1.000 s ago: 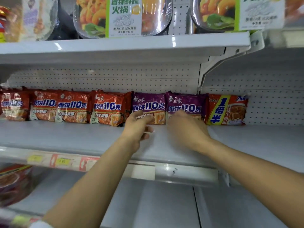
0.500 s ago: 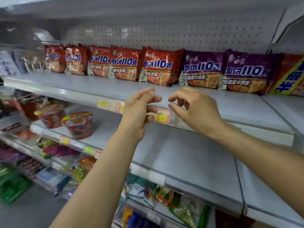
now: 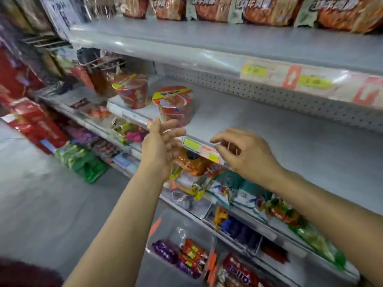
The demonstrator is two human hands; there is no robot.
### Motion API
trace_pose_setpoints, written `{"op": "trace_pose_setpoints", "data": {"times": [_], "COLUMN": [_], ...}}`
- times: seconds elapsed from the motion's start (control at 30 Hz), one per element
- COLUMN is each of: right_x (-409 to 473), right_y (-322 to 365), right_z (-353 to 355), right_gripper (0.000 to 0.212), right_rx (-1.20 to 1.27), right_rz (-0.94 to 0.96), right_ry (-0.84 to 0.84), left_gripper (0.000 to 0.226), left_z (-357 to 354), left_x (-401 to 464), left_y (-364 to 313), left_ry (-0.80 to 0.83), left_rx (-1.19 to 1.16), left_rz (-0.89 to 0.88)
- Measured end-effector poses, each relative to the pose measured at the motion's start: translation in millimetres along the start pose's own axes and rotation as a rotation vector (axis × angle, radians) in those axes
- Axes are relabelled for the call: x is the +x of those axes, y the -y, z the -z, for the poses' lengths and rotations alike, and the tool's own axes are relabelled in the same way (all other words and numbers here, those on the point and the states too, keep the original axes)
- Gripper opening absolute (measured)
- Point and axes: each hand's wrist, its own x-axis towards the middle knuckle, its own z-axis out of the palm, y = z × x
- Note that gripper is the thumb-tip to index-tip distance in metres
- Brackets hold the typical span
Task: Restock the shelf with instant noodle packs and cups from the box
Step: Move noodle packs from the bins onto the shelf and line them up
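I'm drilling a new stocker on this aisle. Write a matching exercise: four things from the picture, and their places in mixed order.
1. noodle packs
2. noodle cups
3. left hand
4. clear bin of snacks

A. middle shelf, left part
B. bottom, beneath the arms
C. top shelf, in a row
D. empty, in front of the nearer cup

Pairs: 1-C, 2-A, 3-D, 4-B

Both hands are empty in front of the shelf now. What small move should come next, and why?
Probably turn down toward the box for more stock. The left hand and right hand hold nothing, and the middle shelf carries only two noodle cups at its left end. The box is not in view.
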Motion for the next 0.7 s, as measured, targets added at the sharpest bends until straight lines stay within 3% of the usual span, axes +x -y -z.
{"op": "trace_pose_setpoints", "data": {"times": [0.4, 0.57, 0.7], "right_x": [-13, -51, -83], "right_y": [-41, -70, -95], "right_z": [-216, -295, -359], "right_gripper": [0.014, 0.012, 0.014], "right_rx": [0.211, 0.258, 0.305], "right_rz": [-0.411, -0.524, -0.549], "right_ry": [0.523, 0.74, 0.816], "left_gripper": [0.04, 0.035, 0.025], "left_z": [165, 217, 253], "left_x": [90, 101, 110], "left_y": [130, 203, 256], "left_ry": [-0.287, -0.407, -0.47], "left_rx": [0.036, -0.023, -0.021], "left_rz": [0.45, 0.575, 0.637]}}
